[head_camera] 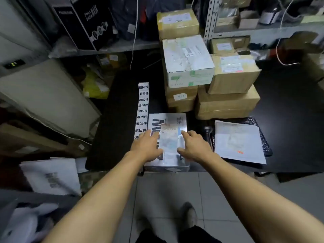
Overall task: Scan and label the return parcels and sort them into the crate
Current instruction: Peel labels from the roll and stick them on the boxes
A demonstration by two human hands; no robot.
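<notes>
A white parcel with bold black lettering and a shipping label lies at the front edge of the black table. My left hand lies flat on its left side, fingers straight. My right hand rests on its right side with the fingers extended. A strip of return labels printed in black characters runs along the table just left of the parcel. A flat white mailer lies to the right on a black bubble bag. The frame is slightly blurred.
Several stacked cardboard boxes and a white box stand behind the parcel. Metal shelves with goods fill the back. A white bag and other packets lie low on the left. My feet stand on grey tiles.
</notes>
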